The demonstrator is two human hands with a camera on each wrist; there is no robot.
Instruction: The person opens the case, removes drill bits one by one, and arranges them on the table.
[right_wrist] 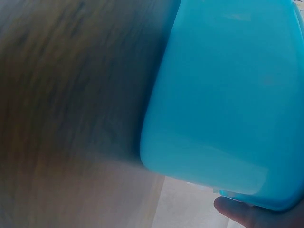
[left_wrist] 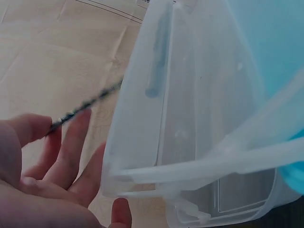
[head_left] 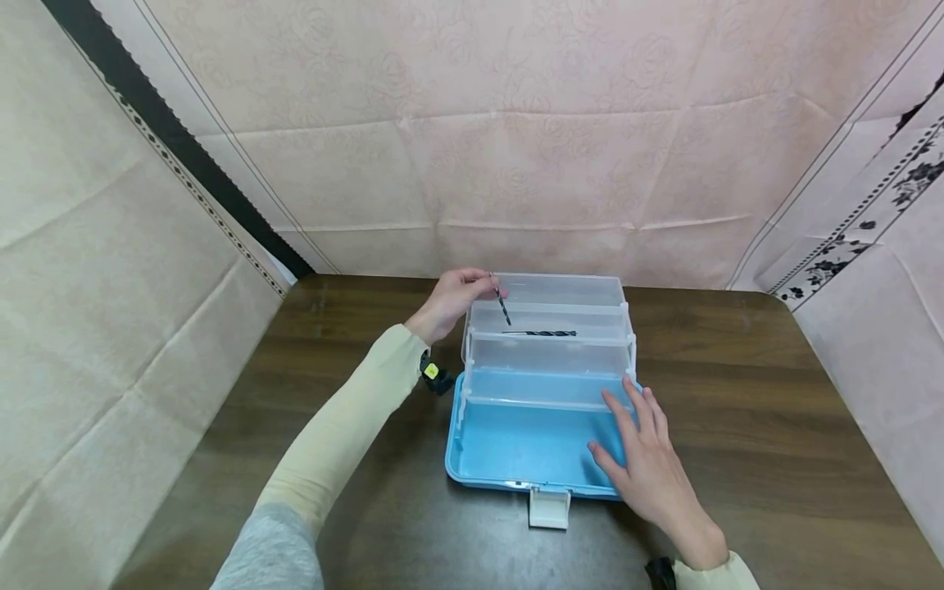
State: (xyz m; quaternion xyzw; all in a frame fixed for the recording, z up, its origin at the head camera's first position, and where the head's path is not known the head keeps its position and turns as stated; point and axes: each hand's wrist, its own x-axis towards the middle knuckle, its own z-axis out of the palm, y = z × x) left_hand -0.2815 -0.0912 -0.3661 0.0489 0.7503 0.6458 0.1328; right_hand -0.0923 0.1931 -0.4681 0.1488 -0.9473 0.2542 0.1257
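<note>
A blue toolbox [head_left: 516, 442] lies open, its translucent stepped trays [head_left: 549, 355] raised at the back. My left hand [head_left: 459, 297] is at the back left corner of the upper tray, pinching a dark spiral drill bit [head_left: 503, 306] between thumb and finger. The left wrist view shows that drill bit [left_wrist: 85, 105] slanting up to the tray wall. Another drill bit [head_left: 549, 333] lies lengthwise in an upper tray, blurred through the plastic in the left wrist view. My right hand [head_left: 651, 467], fingers spread and fairly straight, rests at the box's right rim.
The white latch [head_left: 549, 508] hangs down at the front of the box. Beneath is a dark brown wooden table [head_left: 737, 426]. Pale patterned cloth [head_left: 531, 180] hangs behind the table and along both sides.
</note>
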